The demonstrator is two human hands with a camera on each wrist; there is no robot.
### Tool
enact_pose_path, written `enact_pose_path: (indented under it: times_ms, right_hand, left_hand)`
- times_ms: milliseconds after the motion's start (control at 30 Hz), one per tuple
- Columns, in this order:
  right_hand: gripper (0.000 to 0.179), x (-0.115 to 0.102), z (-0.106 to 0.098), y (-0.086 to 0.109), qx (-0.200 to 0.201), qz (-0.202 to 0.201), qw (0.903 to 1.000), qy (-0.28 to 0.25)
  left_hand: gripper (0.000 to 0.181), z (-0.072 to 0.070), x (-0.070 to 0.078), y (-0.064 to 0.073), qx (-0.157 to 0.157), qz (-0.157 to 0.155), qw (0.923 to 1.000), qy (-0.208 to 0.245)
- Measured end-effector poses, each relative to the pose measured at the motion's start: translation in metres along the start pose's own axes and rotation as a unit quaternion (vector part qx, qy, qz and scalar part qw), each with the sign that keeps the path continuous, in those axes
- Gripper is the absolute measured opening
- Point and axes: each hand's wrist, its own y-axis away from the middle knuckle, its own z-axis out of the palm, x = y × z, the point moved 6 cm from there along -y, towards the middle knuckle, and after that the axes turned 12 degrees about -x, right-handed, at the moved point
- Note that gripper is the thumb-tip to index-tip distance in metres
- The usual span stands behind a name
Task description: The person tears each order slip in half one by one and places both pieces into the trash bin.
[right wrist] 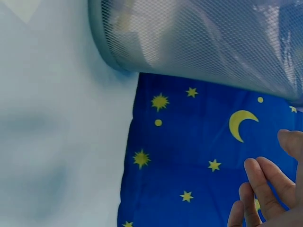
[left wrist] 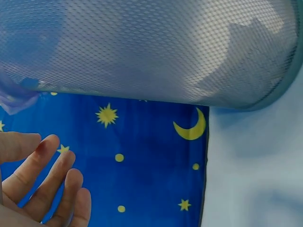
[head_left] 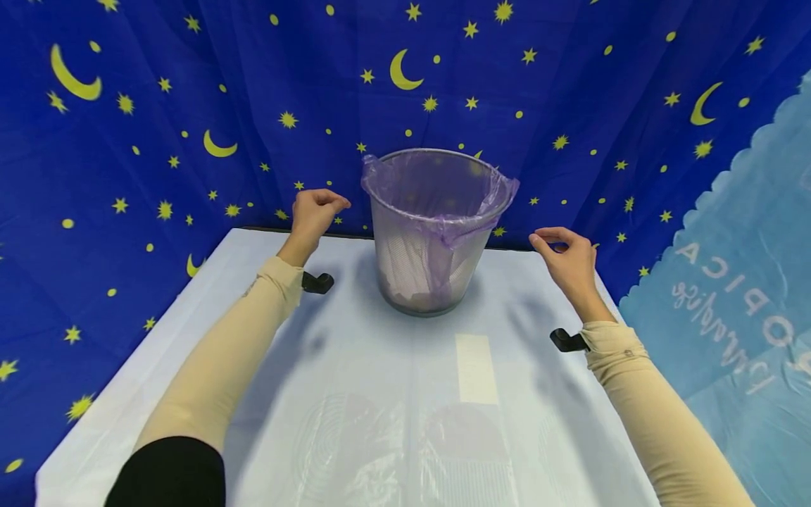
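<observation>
A silver mesh wastebasket [head_left: 405, 260] stands upright at the table's far side. A thin purple bin bag [head_left: 437, 186] lines it and is folded out over the rim, hanging down the front. My left hand [head_left: 317, 215] hovers left of the basket, apart from it, with relaxed fingers and nothing in them. To the right of the basket my right hand [head_left: 567, 260] is raised too, fingers loosely bent and holding nothing. In the left wrist view the left fingers [left wrist: 61, 179] lie below the mesh wall. The right fingers [right wrist: 260, 182] show near the basket in the right wrist view.
A white-covered table [head_left: 380, 373] bears a pale rectangular patch [head_left: 476, 368] in front of the basket. Behind hangs a blue curtain [head_left: 304, 77] with yellow stars and moons. A light blue cloth [head_left: 747, 282] with lettering hangs at the right. Black wrist mounts [head_left: 317, 283] stick out from both cuffs.
</observation>
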Motion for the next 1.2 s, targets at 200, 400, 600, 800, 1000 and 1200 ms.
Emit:
enact_pose_path:
  times_ms: [200, 400, 600, 800, 1000, 1200]
  right_hand:
    - [0.038, 0.012, 0.011, 0.007, -0.008, 0.006, 0.9999, 0.005]
    - [0.037, 0.025, 0.020, 0.016, -0.006, 0.013, 0.9999, 0.001]
    - [0.034, 0.037, 0.027, 0.025, 0.000, 0.018, 0.9998, -0.005]
    - [0.029, 0.047, 0.036, 0.033, 0.005, 0.031, 0.9994, -0.014]
    - [0.030, 0.053, 0.047, 0.043, 0.002, 0.034, 0.9992, -0.018]
    - [0.026, 0.058, 0.057, 0.052, -0.001, 0.038, 0.9989, -0.029]
  left_hand:
    - [0.017, 0.005, -0.014, 0.000, -0.004, -0.007, 1.0000, -0.004]
    - [0.015, 0.012, -0.029, 0.002, -0.012, -0.022, 0.9997, -0.007]
    - [0.016, 0.015, -0.042, 0.007, -0.020, -0.020, 0.9996, -0.002]
    - [0.016, 0.019, -0.059, 0.011, -0.018, -0.026, 0.9995, -0.005]
    - [0.016, 0.024, -0.076, 0.017, -0.022, -0.026, 0.9991, -0.025]
    - [0.016, 0.030, -0.088, 0.023, -0.023, -0.015, 0.9988, -0.042]
